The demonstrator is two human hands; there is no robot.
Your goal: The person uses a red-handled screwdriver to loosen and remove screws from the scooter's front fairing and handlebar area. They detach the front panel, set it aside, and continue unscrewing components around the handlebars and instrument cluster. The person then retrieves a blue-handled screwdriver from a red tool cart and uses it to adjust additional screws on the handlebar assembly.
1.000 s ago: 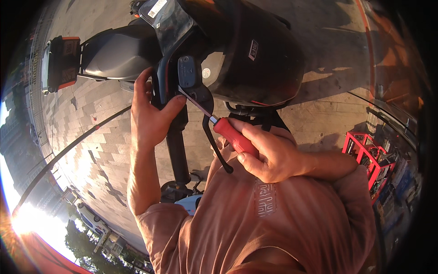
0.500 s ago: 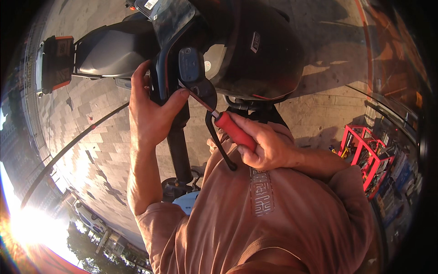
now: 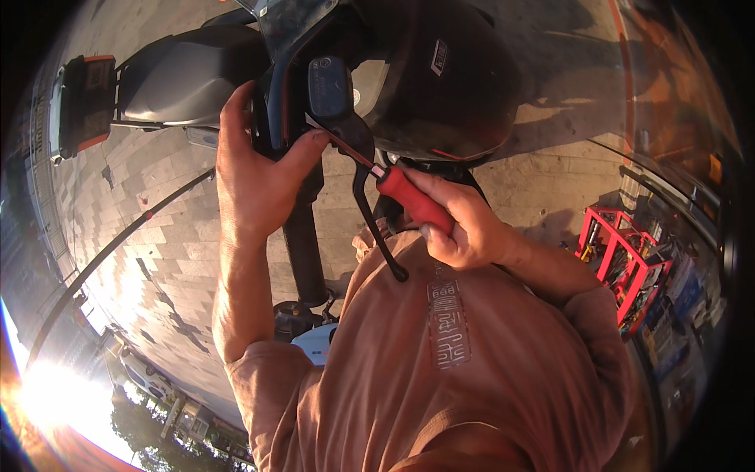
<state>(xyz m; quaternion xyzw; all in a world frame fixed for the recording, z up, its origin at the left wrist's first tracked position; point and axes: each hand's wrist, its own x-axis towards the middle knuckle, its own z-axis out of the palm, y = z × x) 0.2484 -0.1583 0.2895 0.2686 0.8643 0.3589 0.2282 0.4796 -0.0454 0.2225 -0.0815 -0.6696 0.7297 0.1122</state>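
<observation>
Hands: Mine to watch from afar, the two work apart, one at either end of a single tool.
Right hand (image 3: 470,228): At 3 o'clock, it clamps firmly around the handle of a red-handled screwdriver (image 3: 407,193).
Screwdriver: Just up from mid-view, it slants toward 10 o'clock, its metal shaft (image 3: 351,151) reaching the gap between a dark panel (image 3: 285,106) and a blue-grey reservoir (image 3: 329,88); I cannot tell how deep the tip sits.
Left hand (image 3: 259,185): At 10 o'clock, thumb and fingers spread astride the panel's edge, the thumb tip next to the shaft; I cannot tell how hard they press.
Handlebar: A black grip (image 3: 303,252) runs below the left thumb, toward 6 o'clock; a black lever (image 3: 368,208), ball-ended, passes under the tool and drops toward 5.
Scooter: Its black front body (image 3: 448,102) fills 1 o'clock; the dark seat (image 3: 193,75) stretches out at 10, a black-and-orange box (image 3: 90,102) beyond it.
Wearer: A brown T-shirt (image 3: 370,362) spreads across 6 o'clock, a light-blue object (image 3: 316,343) just beside it at 7.
Tools: At 3 o'clock, well apart from the scooter, stands a red open-frame rack (image 3: 625,267) loaded with small items.
Street: Patterned paving (image 3: 149,228) curves through 9 o'clock; low sun glares at 8, near a tree (image 3: 145,425).
</observation>
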